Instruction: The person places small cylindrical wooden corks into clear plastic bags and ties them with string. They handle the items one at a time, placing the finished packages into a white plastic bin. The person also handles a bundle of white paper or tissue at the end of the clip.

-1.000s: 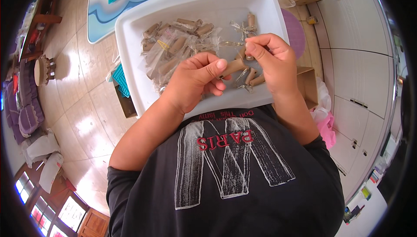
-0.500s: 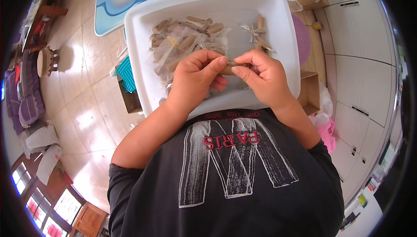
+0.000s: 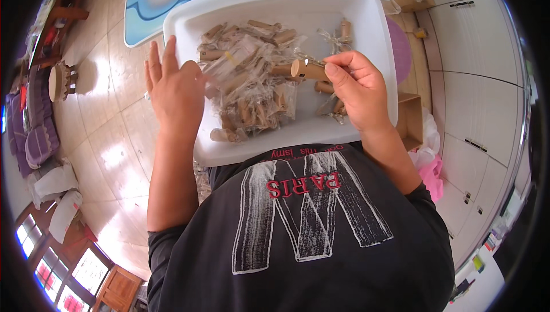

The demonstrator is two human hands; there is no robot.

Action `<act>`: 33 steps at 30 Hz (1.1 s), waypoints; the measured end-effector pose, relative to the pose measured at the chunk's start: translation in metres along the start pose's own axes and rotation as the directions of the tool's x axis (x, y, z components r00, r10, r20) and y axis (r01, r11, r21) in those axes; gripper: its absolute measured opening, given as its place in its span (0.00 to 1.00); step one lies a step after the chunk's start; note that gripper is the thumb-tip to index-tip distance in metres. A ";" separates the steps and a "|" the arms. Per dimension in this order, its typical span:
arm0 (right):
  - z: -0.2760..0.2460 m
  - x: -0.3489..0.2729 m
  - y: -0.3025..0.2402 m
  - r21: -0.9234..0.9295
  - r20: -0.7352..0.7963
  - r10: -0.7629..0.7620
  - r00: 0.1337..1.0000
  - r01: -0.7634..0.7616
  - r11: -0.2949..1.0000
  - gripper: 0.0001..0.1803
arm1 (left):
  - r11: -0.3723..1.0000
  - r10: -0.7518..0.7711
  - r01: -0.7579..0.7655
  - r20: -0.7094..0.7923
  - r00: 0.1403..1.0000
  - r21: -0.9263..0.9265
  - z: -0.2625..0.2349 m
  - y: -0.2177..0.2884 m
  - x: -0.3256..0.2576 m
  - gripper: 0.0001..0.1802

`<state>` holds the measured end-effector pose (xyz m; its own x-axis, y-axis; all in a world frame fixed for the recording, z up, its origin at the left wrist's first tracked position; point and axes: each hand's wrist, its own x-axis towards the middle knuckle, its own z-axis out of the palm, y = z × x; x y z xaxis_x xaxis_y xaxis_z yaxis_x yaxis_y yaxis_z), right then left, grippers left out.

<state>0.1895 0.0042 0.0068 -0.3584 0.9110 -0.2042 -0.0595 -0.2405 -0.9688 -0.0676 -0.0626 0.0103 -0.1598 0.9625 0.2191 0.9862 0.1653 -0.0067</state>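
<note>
- One brown cylinder (image 3: pixel 308 70), upper centre of frame, above a white tub (image 3: pixel 309 26).
- Right hand (image 3: pixel 362 86): thumb and forefinger pinched on the cylinder's right end.
- Left hand (image 3: pixel 175 94), upper left: outer fingers spread at the tub's rim; thumb side blurred, cannot tell whether it grips anything.
- Plastic-wrapped pile (image 3: pixel 258 109) fills the tub's left half.

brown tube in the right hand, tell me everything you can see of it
The brown tube looks like cardboard: a short cylinder, its paler round end facing left, with small dark marks near that end. It lies roughly level above the white tub, pinched toward its right end by the right hand. A thin, shiny strand shows along its upper side.
</note>
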 end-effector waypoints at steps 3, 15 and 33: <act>0.001 0.000 0.001 -0.021 0.000 -0.035 0.999 0.035 0.999 0.06 | 0.992 -0.046 0.043 -0.022 0.999 -0.122 -0.006 -0.007 -0.002 0.05; -0.015 0.009 0.008 0.482 0.254 0.261 0.931 -0.355 0.801 0.08 | 0.979 -0.029 0.073 0.228 0.973 -0.189 -0.050 -0.021 -0.001 0.18; 0.002 0.001 0.012 0.477 0.527 0.321 0.787 -0.586 0.655 0.08 | 0.589 0.342 -0.293 -0.097 0.935 -0.753 -0.037 0.054 0.006 0.25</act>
<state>0.1869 0.0014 -0.0050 -0.7921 0.4632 -0.3975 -0.2731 -0.8513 -0.4479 -0.0137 -0.0558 0.0478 0.1921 0.9354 0.2967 0.6598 -0.3469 0.6665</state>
